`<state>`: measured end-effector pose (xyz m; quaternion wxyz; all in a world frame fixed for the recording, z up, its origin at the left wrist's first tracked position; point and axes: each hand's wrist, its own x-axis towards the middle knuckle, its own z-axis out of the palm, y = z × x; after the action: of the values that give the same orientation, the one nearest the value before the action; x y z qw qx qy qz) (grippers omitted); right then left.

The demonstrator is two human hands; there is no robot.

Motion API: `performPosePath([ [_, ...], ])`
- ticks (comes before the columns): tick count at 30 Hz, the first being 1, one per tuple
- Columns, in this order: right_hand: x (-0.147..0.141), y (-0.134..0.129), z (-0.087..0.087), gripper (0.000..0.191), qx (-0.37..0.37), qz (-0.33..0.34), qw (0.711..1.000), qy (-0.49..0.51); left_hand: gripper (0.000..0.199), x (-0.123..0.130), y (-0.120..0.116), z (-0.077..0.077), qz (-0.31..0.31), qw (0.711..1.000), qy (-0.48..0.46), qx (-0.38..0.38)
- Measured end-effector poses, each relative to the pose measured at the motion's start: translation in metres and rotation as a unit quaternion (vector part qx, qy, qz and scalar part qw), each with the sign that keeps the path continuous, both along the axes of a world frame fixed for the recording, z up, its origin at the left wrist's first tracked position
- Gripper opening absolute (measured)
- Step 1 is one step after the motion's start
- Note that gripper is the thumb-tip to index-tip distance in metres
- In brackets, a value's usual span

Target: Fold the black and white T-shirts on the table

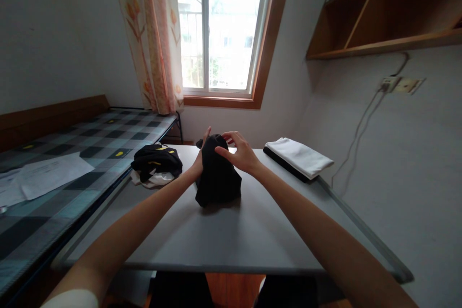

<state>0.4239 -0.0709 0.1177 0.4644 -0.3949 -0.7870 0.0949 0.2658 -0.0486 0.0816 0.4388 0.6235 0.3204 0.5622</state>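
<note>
A black cloth (219, 180) is bunched up above the middle of the table, its lower edge hanging near the tabletop. My left hand (202, 155) presses against its left side, fingers partly hidden behind the fabric. At its upper right is my right hand (241, 152), with thumb and fingers apart and curved around the top of the cloth; whether it grips any fabric is not clear. A crumpled black pile with yellow marks (157, 160) lies at the left, over some whitish cloth (159, 180). At the right, folded white cloth (301, 156) rests on folded black cloth (285, 165).
The grey table (216, 250) stands before a window. Along its left side is a bed with a checkered cover (119, 134) and papers (54, 175). A wooden shelf (361, 48) hangs upper right, above a socket (390, 83) with a dangling cable.
</note>
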Motion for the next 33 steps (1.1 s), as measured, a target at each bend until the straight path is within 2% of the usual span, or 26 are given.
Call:
performPosePath([
  [2, -0.002, -0.005, -0.003, 0.043, 0.004, -0.001, 1.000, -0.022, 0.079, -0.003, -0.003, -0.004, 0.020, 0.997, 0.046, 0.052],
  [5, 0.004, -0.002, -0.009, 0.021, -0.031, -0.009, 0.999, -0.004, 0.096, -0.010, -0.004, -0.008, 0.056, 0.978, 0.146, 0.138],
  [8, 0.023, 0.013, -0.021, 0.008, -0.077, -0.030, 0.995, 0.057, 0.105, -0.022, -0.001, -0.007, 0.116, 0.956, 0.199, 0.179],
  [10, 0.041, 0.025, -0.032, 0.007, -0.108, -0.058, 0.988, 0.091, 0.095, -0.031, 0.001, -0.004, 0.156, 0.947, 0.220, 0.174],
  [14, 0.070, 0.035, -0.051, 0.006, -0.165, -0.148, 0.973, 0.064, 0.041, -0.044, 0.005, -0.001, 0.173, 0.938, 0.267, 0.138],
  [17, 0.071, 0.030, -0.056, 0.006, -0.126, -0.189, 0.973, 0.031, 0.023, -0.043, 0.005, -0.005, 0.168, 0.947, 0.244, 0.122],
  [18, 0.067, 0.027, -0.055, 0.007, -0.107, -0.170, 0.979, 0.031, 0.022, -0.040, 0.004, -0.006, 0.164, 0.953, 0.225, 0.120],
  [20, 0.054, 0.021, -0.052, 0.012, -0.085, -0.080, 0.993, 0.024, 0.021, -0.033, 0.003, -0.010, 0.145, 0.967, 0.178, 0.110],
  [22, 0.040, 0.017, -0.049, 0.017, -0.090, 0.006, 0.996, 0.010, 0.025, -0.024, 0.001, -0.011, 0.103, 0.982, 0.133, 0.086],
  [23, 0.034, 0.017, -0.047, 0.019, -0.097, 0.026, 0.995, 0.010, 0.028, -0.021, 0.000, -0.012, 0.077, 0.988, 0.113, 0.070],
  [26, 0.023, 0.020, -0.046, 0.019, -0.131, 0.035, 0.988, 0.074, 0.038, -0.015, -0.002, -0.012, 0.024, 0.997, 0.061, 0.027],
  [29, 0.021, 0.023, -0.044, 0.024, -0.169, 0.065, 0.967, 0.179, 0.041, -0.017, -0.001, -0.013, 0.002, 1.000, 0.022, -0.002],
  [33, 0.023, 0.024, -0.039, 0.029, -0.150, 0.067, 0.946, 0.278, 0.036, -0.020, 0.004, -0.020, 0.000, 0.999, 0.034, -0.003],
])
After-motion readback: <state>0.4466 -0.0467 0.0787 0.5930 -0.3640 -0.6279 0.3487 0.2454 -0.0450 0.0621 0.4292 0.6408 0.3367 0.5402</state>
